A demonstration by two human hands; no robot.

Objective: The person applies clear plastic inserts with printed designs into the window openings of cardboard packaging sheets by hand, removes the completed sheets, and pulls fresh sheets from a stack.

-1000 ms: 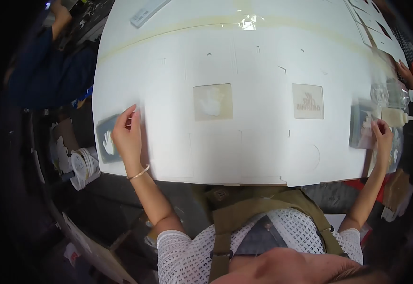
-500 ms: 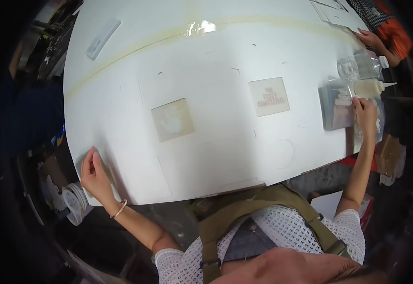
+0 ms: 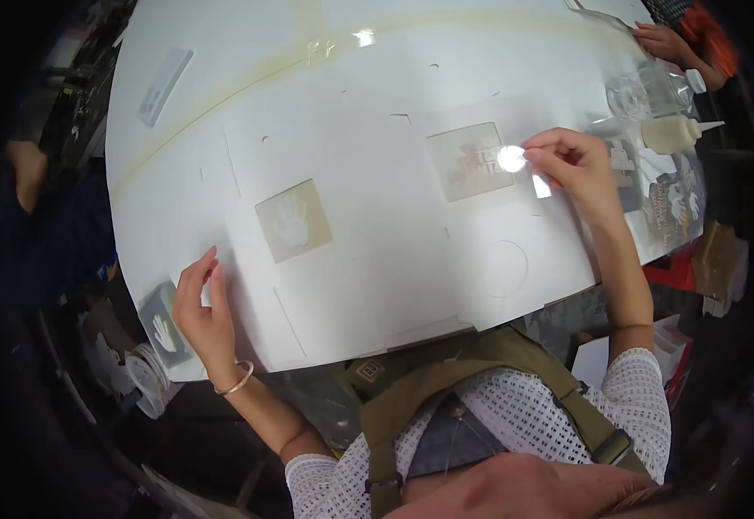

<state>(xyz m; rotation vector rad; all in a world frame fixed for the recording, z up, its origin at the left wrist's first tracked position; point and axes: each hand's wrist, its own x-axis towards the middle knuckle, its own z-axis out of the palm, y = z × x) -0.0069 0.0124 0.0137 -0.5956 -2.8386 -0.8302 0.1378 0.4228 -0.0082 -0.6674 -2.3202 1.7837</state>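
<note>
My right hand (image 3: 574, 169) pinches the edge of a clear sheet (image 3: 512, 158) that glares in the light. The sheet is over a square recess (image 3: 489, 186) with faint lettering, its far outline hard to make out. Left of that lies a second square (image 3: 265, 227) with a white handprint, flat in the white board. My left hand (image 3: 204, 316) is above the board's left edge, fingers slightly apart and holding nothing. Beside it rests a stack of sheets (image 3: 167, 318) with a handprint on top.
On the right are a clear bottle (image 3: 645, 93), a nozzle bottle (image 3: 667, 135) and printed sheets (image 3: 675, 203). A translucent long case (image 3: 166, 86) lies at the far left. Another person's hand (image 3: 661, 41) is at the far right corner.
My right hand has moved left from the sheets at the right, bringing a clear sheet over the lettered square. My left hand has shifted right, uncovering the handprint stack, and its fingers have parted.
</note>
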